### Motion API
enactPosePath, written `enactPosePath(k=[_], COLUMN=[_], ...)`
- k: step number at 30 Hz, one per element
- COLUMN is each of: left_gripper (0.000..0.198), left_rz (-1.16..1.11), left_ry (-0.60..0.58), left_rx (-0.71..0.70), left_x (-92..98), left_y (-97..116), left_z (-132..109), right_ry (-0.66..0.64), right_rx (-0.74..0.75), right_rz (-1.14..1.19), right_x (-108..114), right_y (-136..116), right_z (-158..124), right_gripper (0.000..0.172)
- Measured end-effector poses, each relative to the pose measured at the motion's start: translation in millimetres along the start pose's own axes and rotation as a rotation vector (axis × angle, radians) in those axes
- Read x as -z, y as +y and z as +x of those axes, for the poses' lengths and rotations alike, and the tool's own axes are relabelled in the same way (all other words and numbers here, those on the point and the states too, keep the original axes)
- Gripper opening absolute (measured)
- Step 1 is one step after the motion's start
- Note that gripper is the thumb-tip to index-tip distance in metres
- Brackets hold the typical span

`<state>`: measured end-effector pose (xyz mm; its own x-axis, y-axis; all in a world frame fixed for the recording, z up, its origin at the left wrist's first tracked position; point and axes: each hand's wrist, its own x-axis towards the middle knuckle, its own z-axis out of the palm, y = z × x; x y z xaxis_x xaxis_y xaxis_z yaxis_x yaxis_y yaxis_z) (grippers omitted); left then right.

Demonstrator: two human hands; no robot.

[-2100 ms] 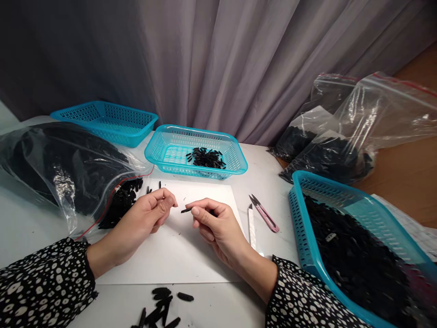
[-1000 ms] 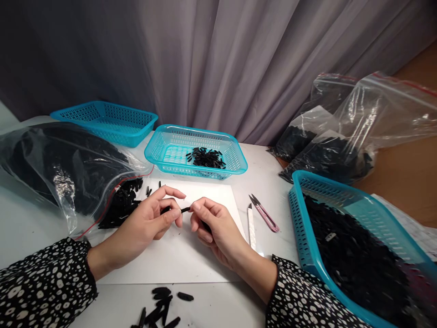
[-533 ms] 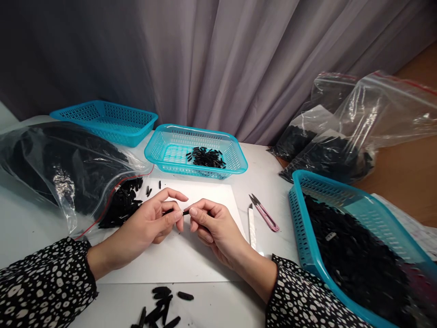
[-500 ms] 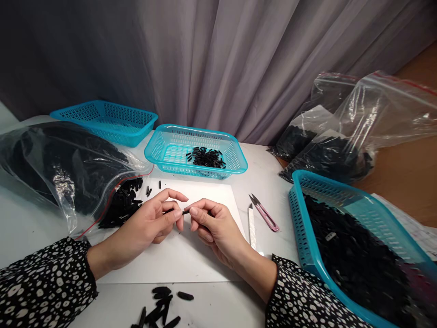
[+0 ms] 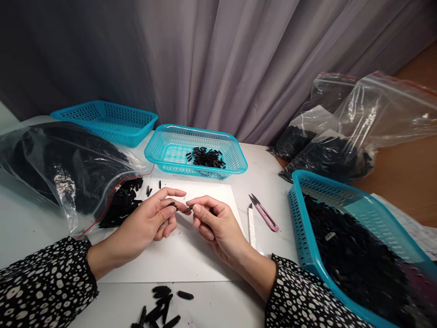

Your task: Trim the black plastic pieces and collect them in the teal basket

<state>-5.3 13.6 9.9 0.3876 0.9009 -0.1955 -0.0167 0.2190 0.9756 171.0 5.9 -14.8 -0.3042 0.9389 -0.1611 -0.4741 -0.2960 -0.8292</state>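
Observation:
Above a white sheet (image 5: 164,264), both of my hands work close together with their fingertips nearly meeting. My left hand (image 5: 150,218) pinches a small dark piece (image 5: 173,206) between thumb and fingers, its index finger stretched out above. Between the thumb and index finger of my right hand (image 5: 213,221) is a slim black piece (image 5: 187,210), its tip pointing at the left hand. What the pieces are made of I cannot tell. Left of my left hand, a heap of similar black pieces (image 5: 123,202) spills from a big zip bag (image 5: 64,159).
A blue basket (image 5: 196,172) behind my hands holds some black pieces; another blue basket (image 5: 126,136) stands behind left. Pink thread snips (image 5: 264,213) and a white-handled knife (image 5: 251,228) lie right. A fuller basket (image 5: 307,237) stands far right, near filled bags (image 5: 334,155). Loose pieces (image 5: 164,310) lie in front.
My fingertips have drawn slightly apart. A dark piece now shows at the left fingertips, separate from the slim one in my right hand, which is more exposed. Small specks show near the fingers.

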Motion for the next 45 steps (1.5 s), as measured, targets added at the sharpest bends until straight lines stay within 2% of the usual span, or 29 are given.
enactPosePath(k=[3,6,9,13,17,21,29,45], left_gripper=[0.032,0.028,0.027,0.029,0.032,0.034,0.028,0.021], left_rz=[0.029,0.057,0.065,0.055,0.038,0.024,-0.018,-0.013], left_ry=[-0.01,-0.001,0.015,-0.011,-0.047,-0.068,-0.031,-0.058], left_rx=[0.0,0.0,-0.01,-0.028,-0.059,-0.061,0.071,0.071], left_x=[1.0,1.3,1.1,2.4,5.6,4.9,-6.2,-4.8], left_y=[-1,-1,-2,-7,-15,-13,13,11], left_z=[0,1,3,5,6,3,-5,-6], right_ry=[-0.011,-0.022,-0.025,-0.033,0.002,0.04,0.039,0.027], right_rx=[0.006,-0.007,-0.009,0.095,0.182,0.219,0.221,0.153], right_rz=[0.046,0.042,-0.095,-0.318,-0.375,-0.367,-0.276,-0.159], right_x=[0,0,-1,-5,-7,-4,4,3], right_y=[0,0,2,5,6,4,7,6], right_z=[0,0,-1,-4,-5,-4,0,0], right_gripper=[0.023,0.028,0.031,0.025,0.017,0.011,0.014,0.017])
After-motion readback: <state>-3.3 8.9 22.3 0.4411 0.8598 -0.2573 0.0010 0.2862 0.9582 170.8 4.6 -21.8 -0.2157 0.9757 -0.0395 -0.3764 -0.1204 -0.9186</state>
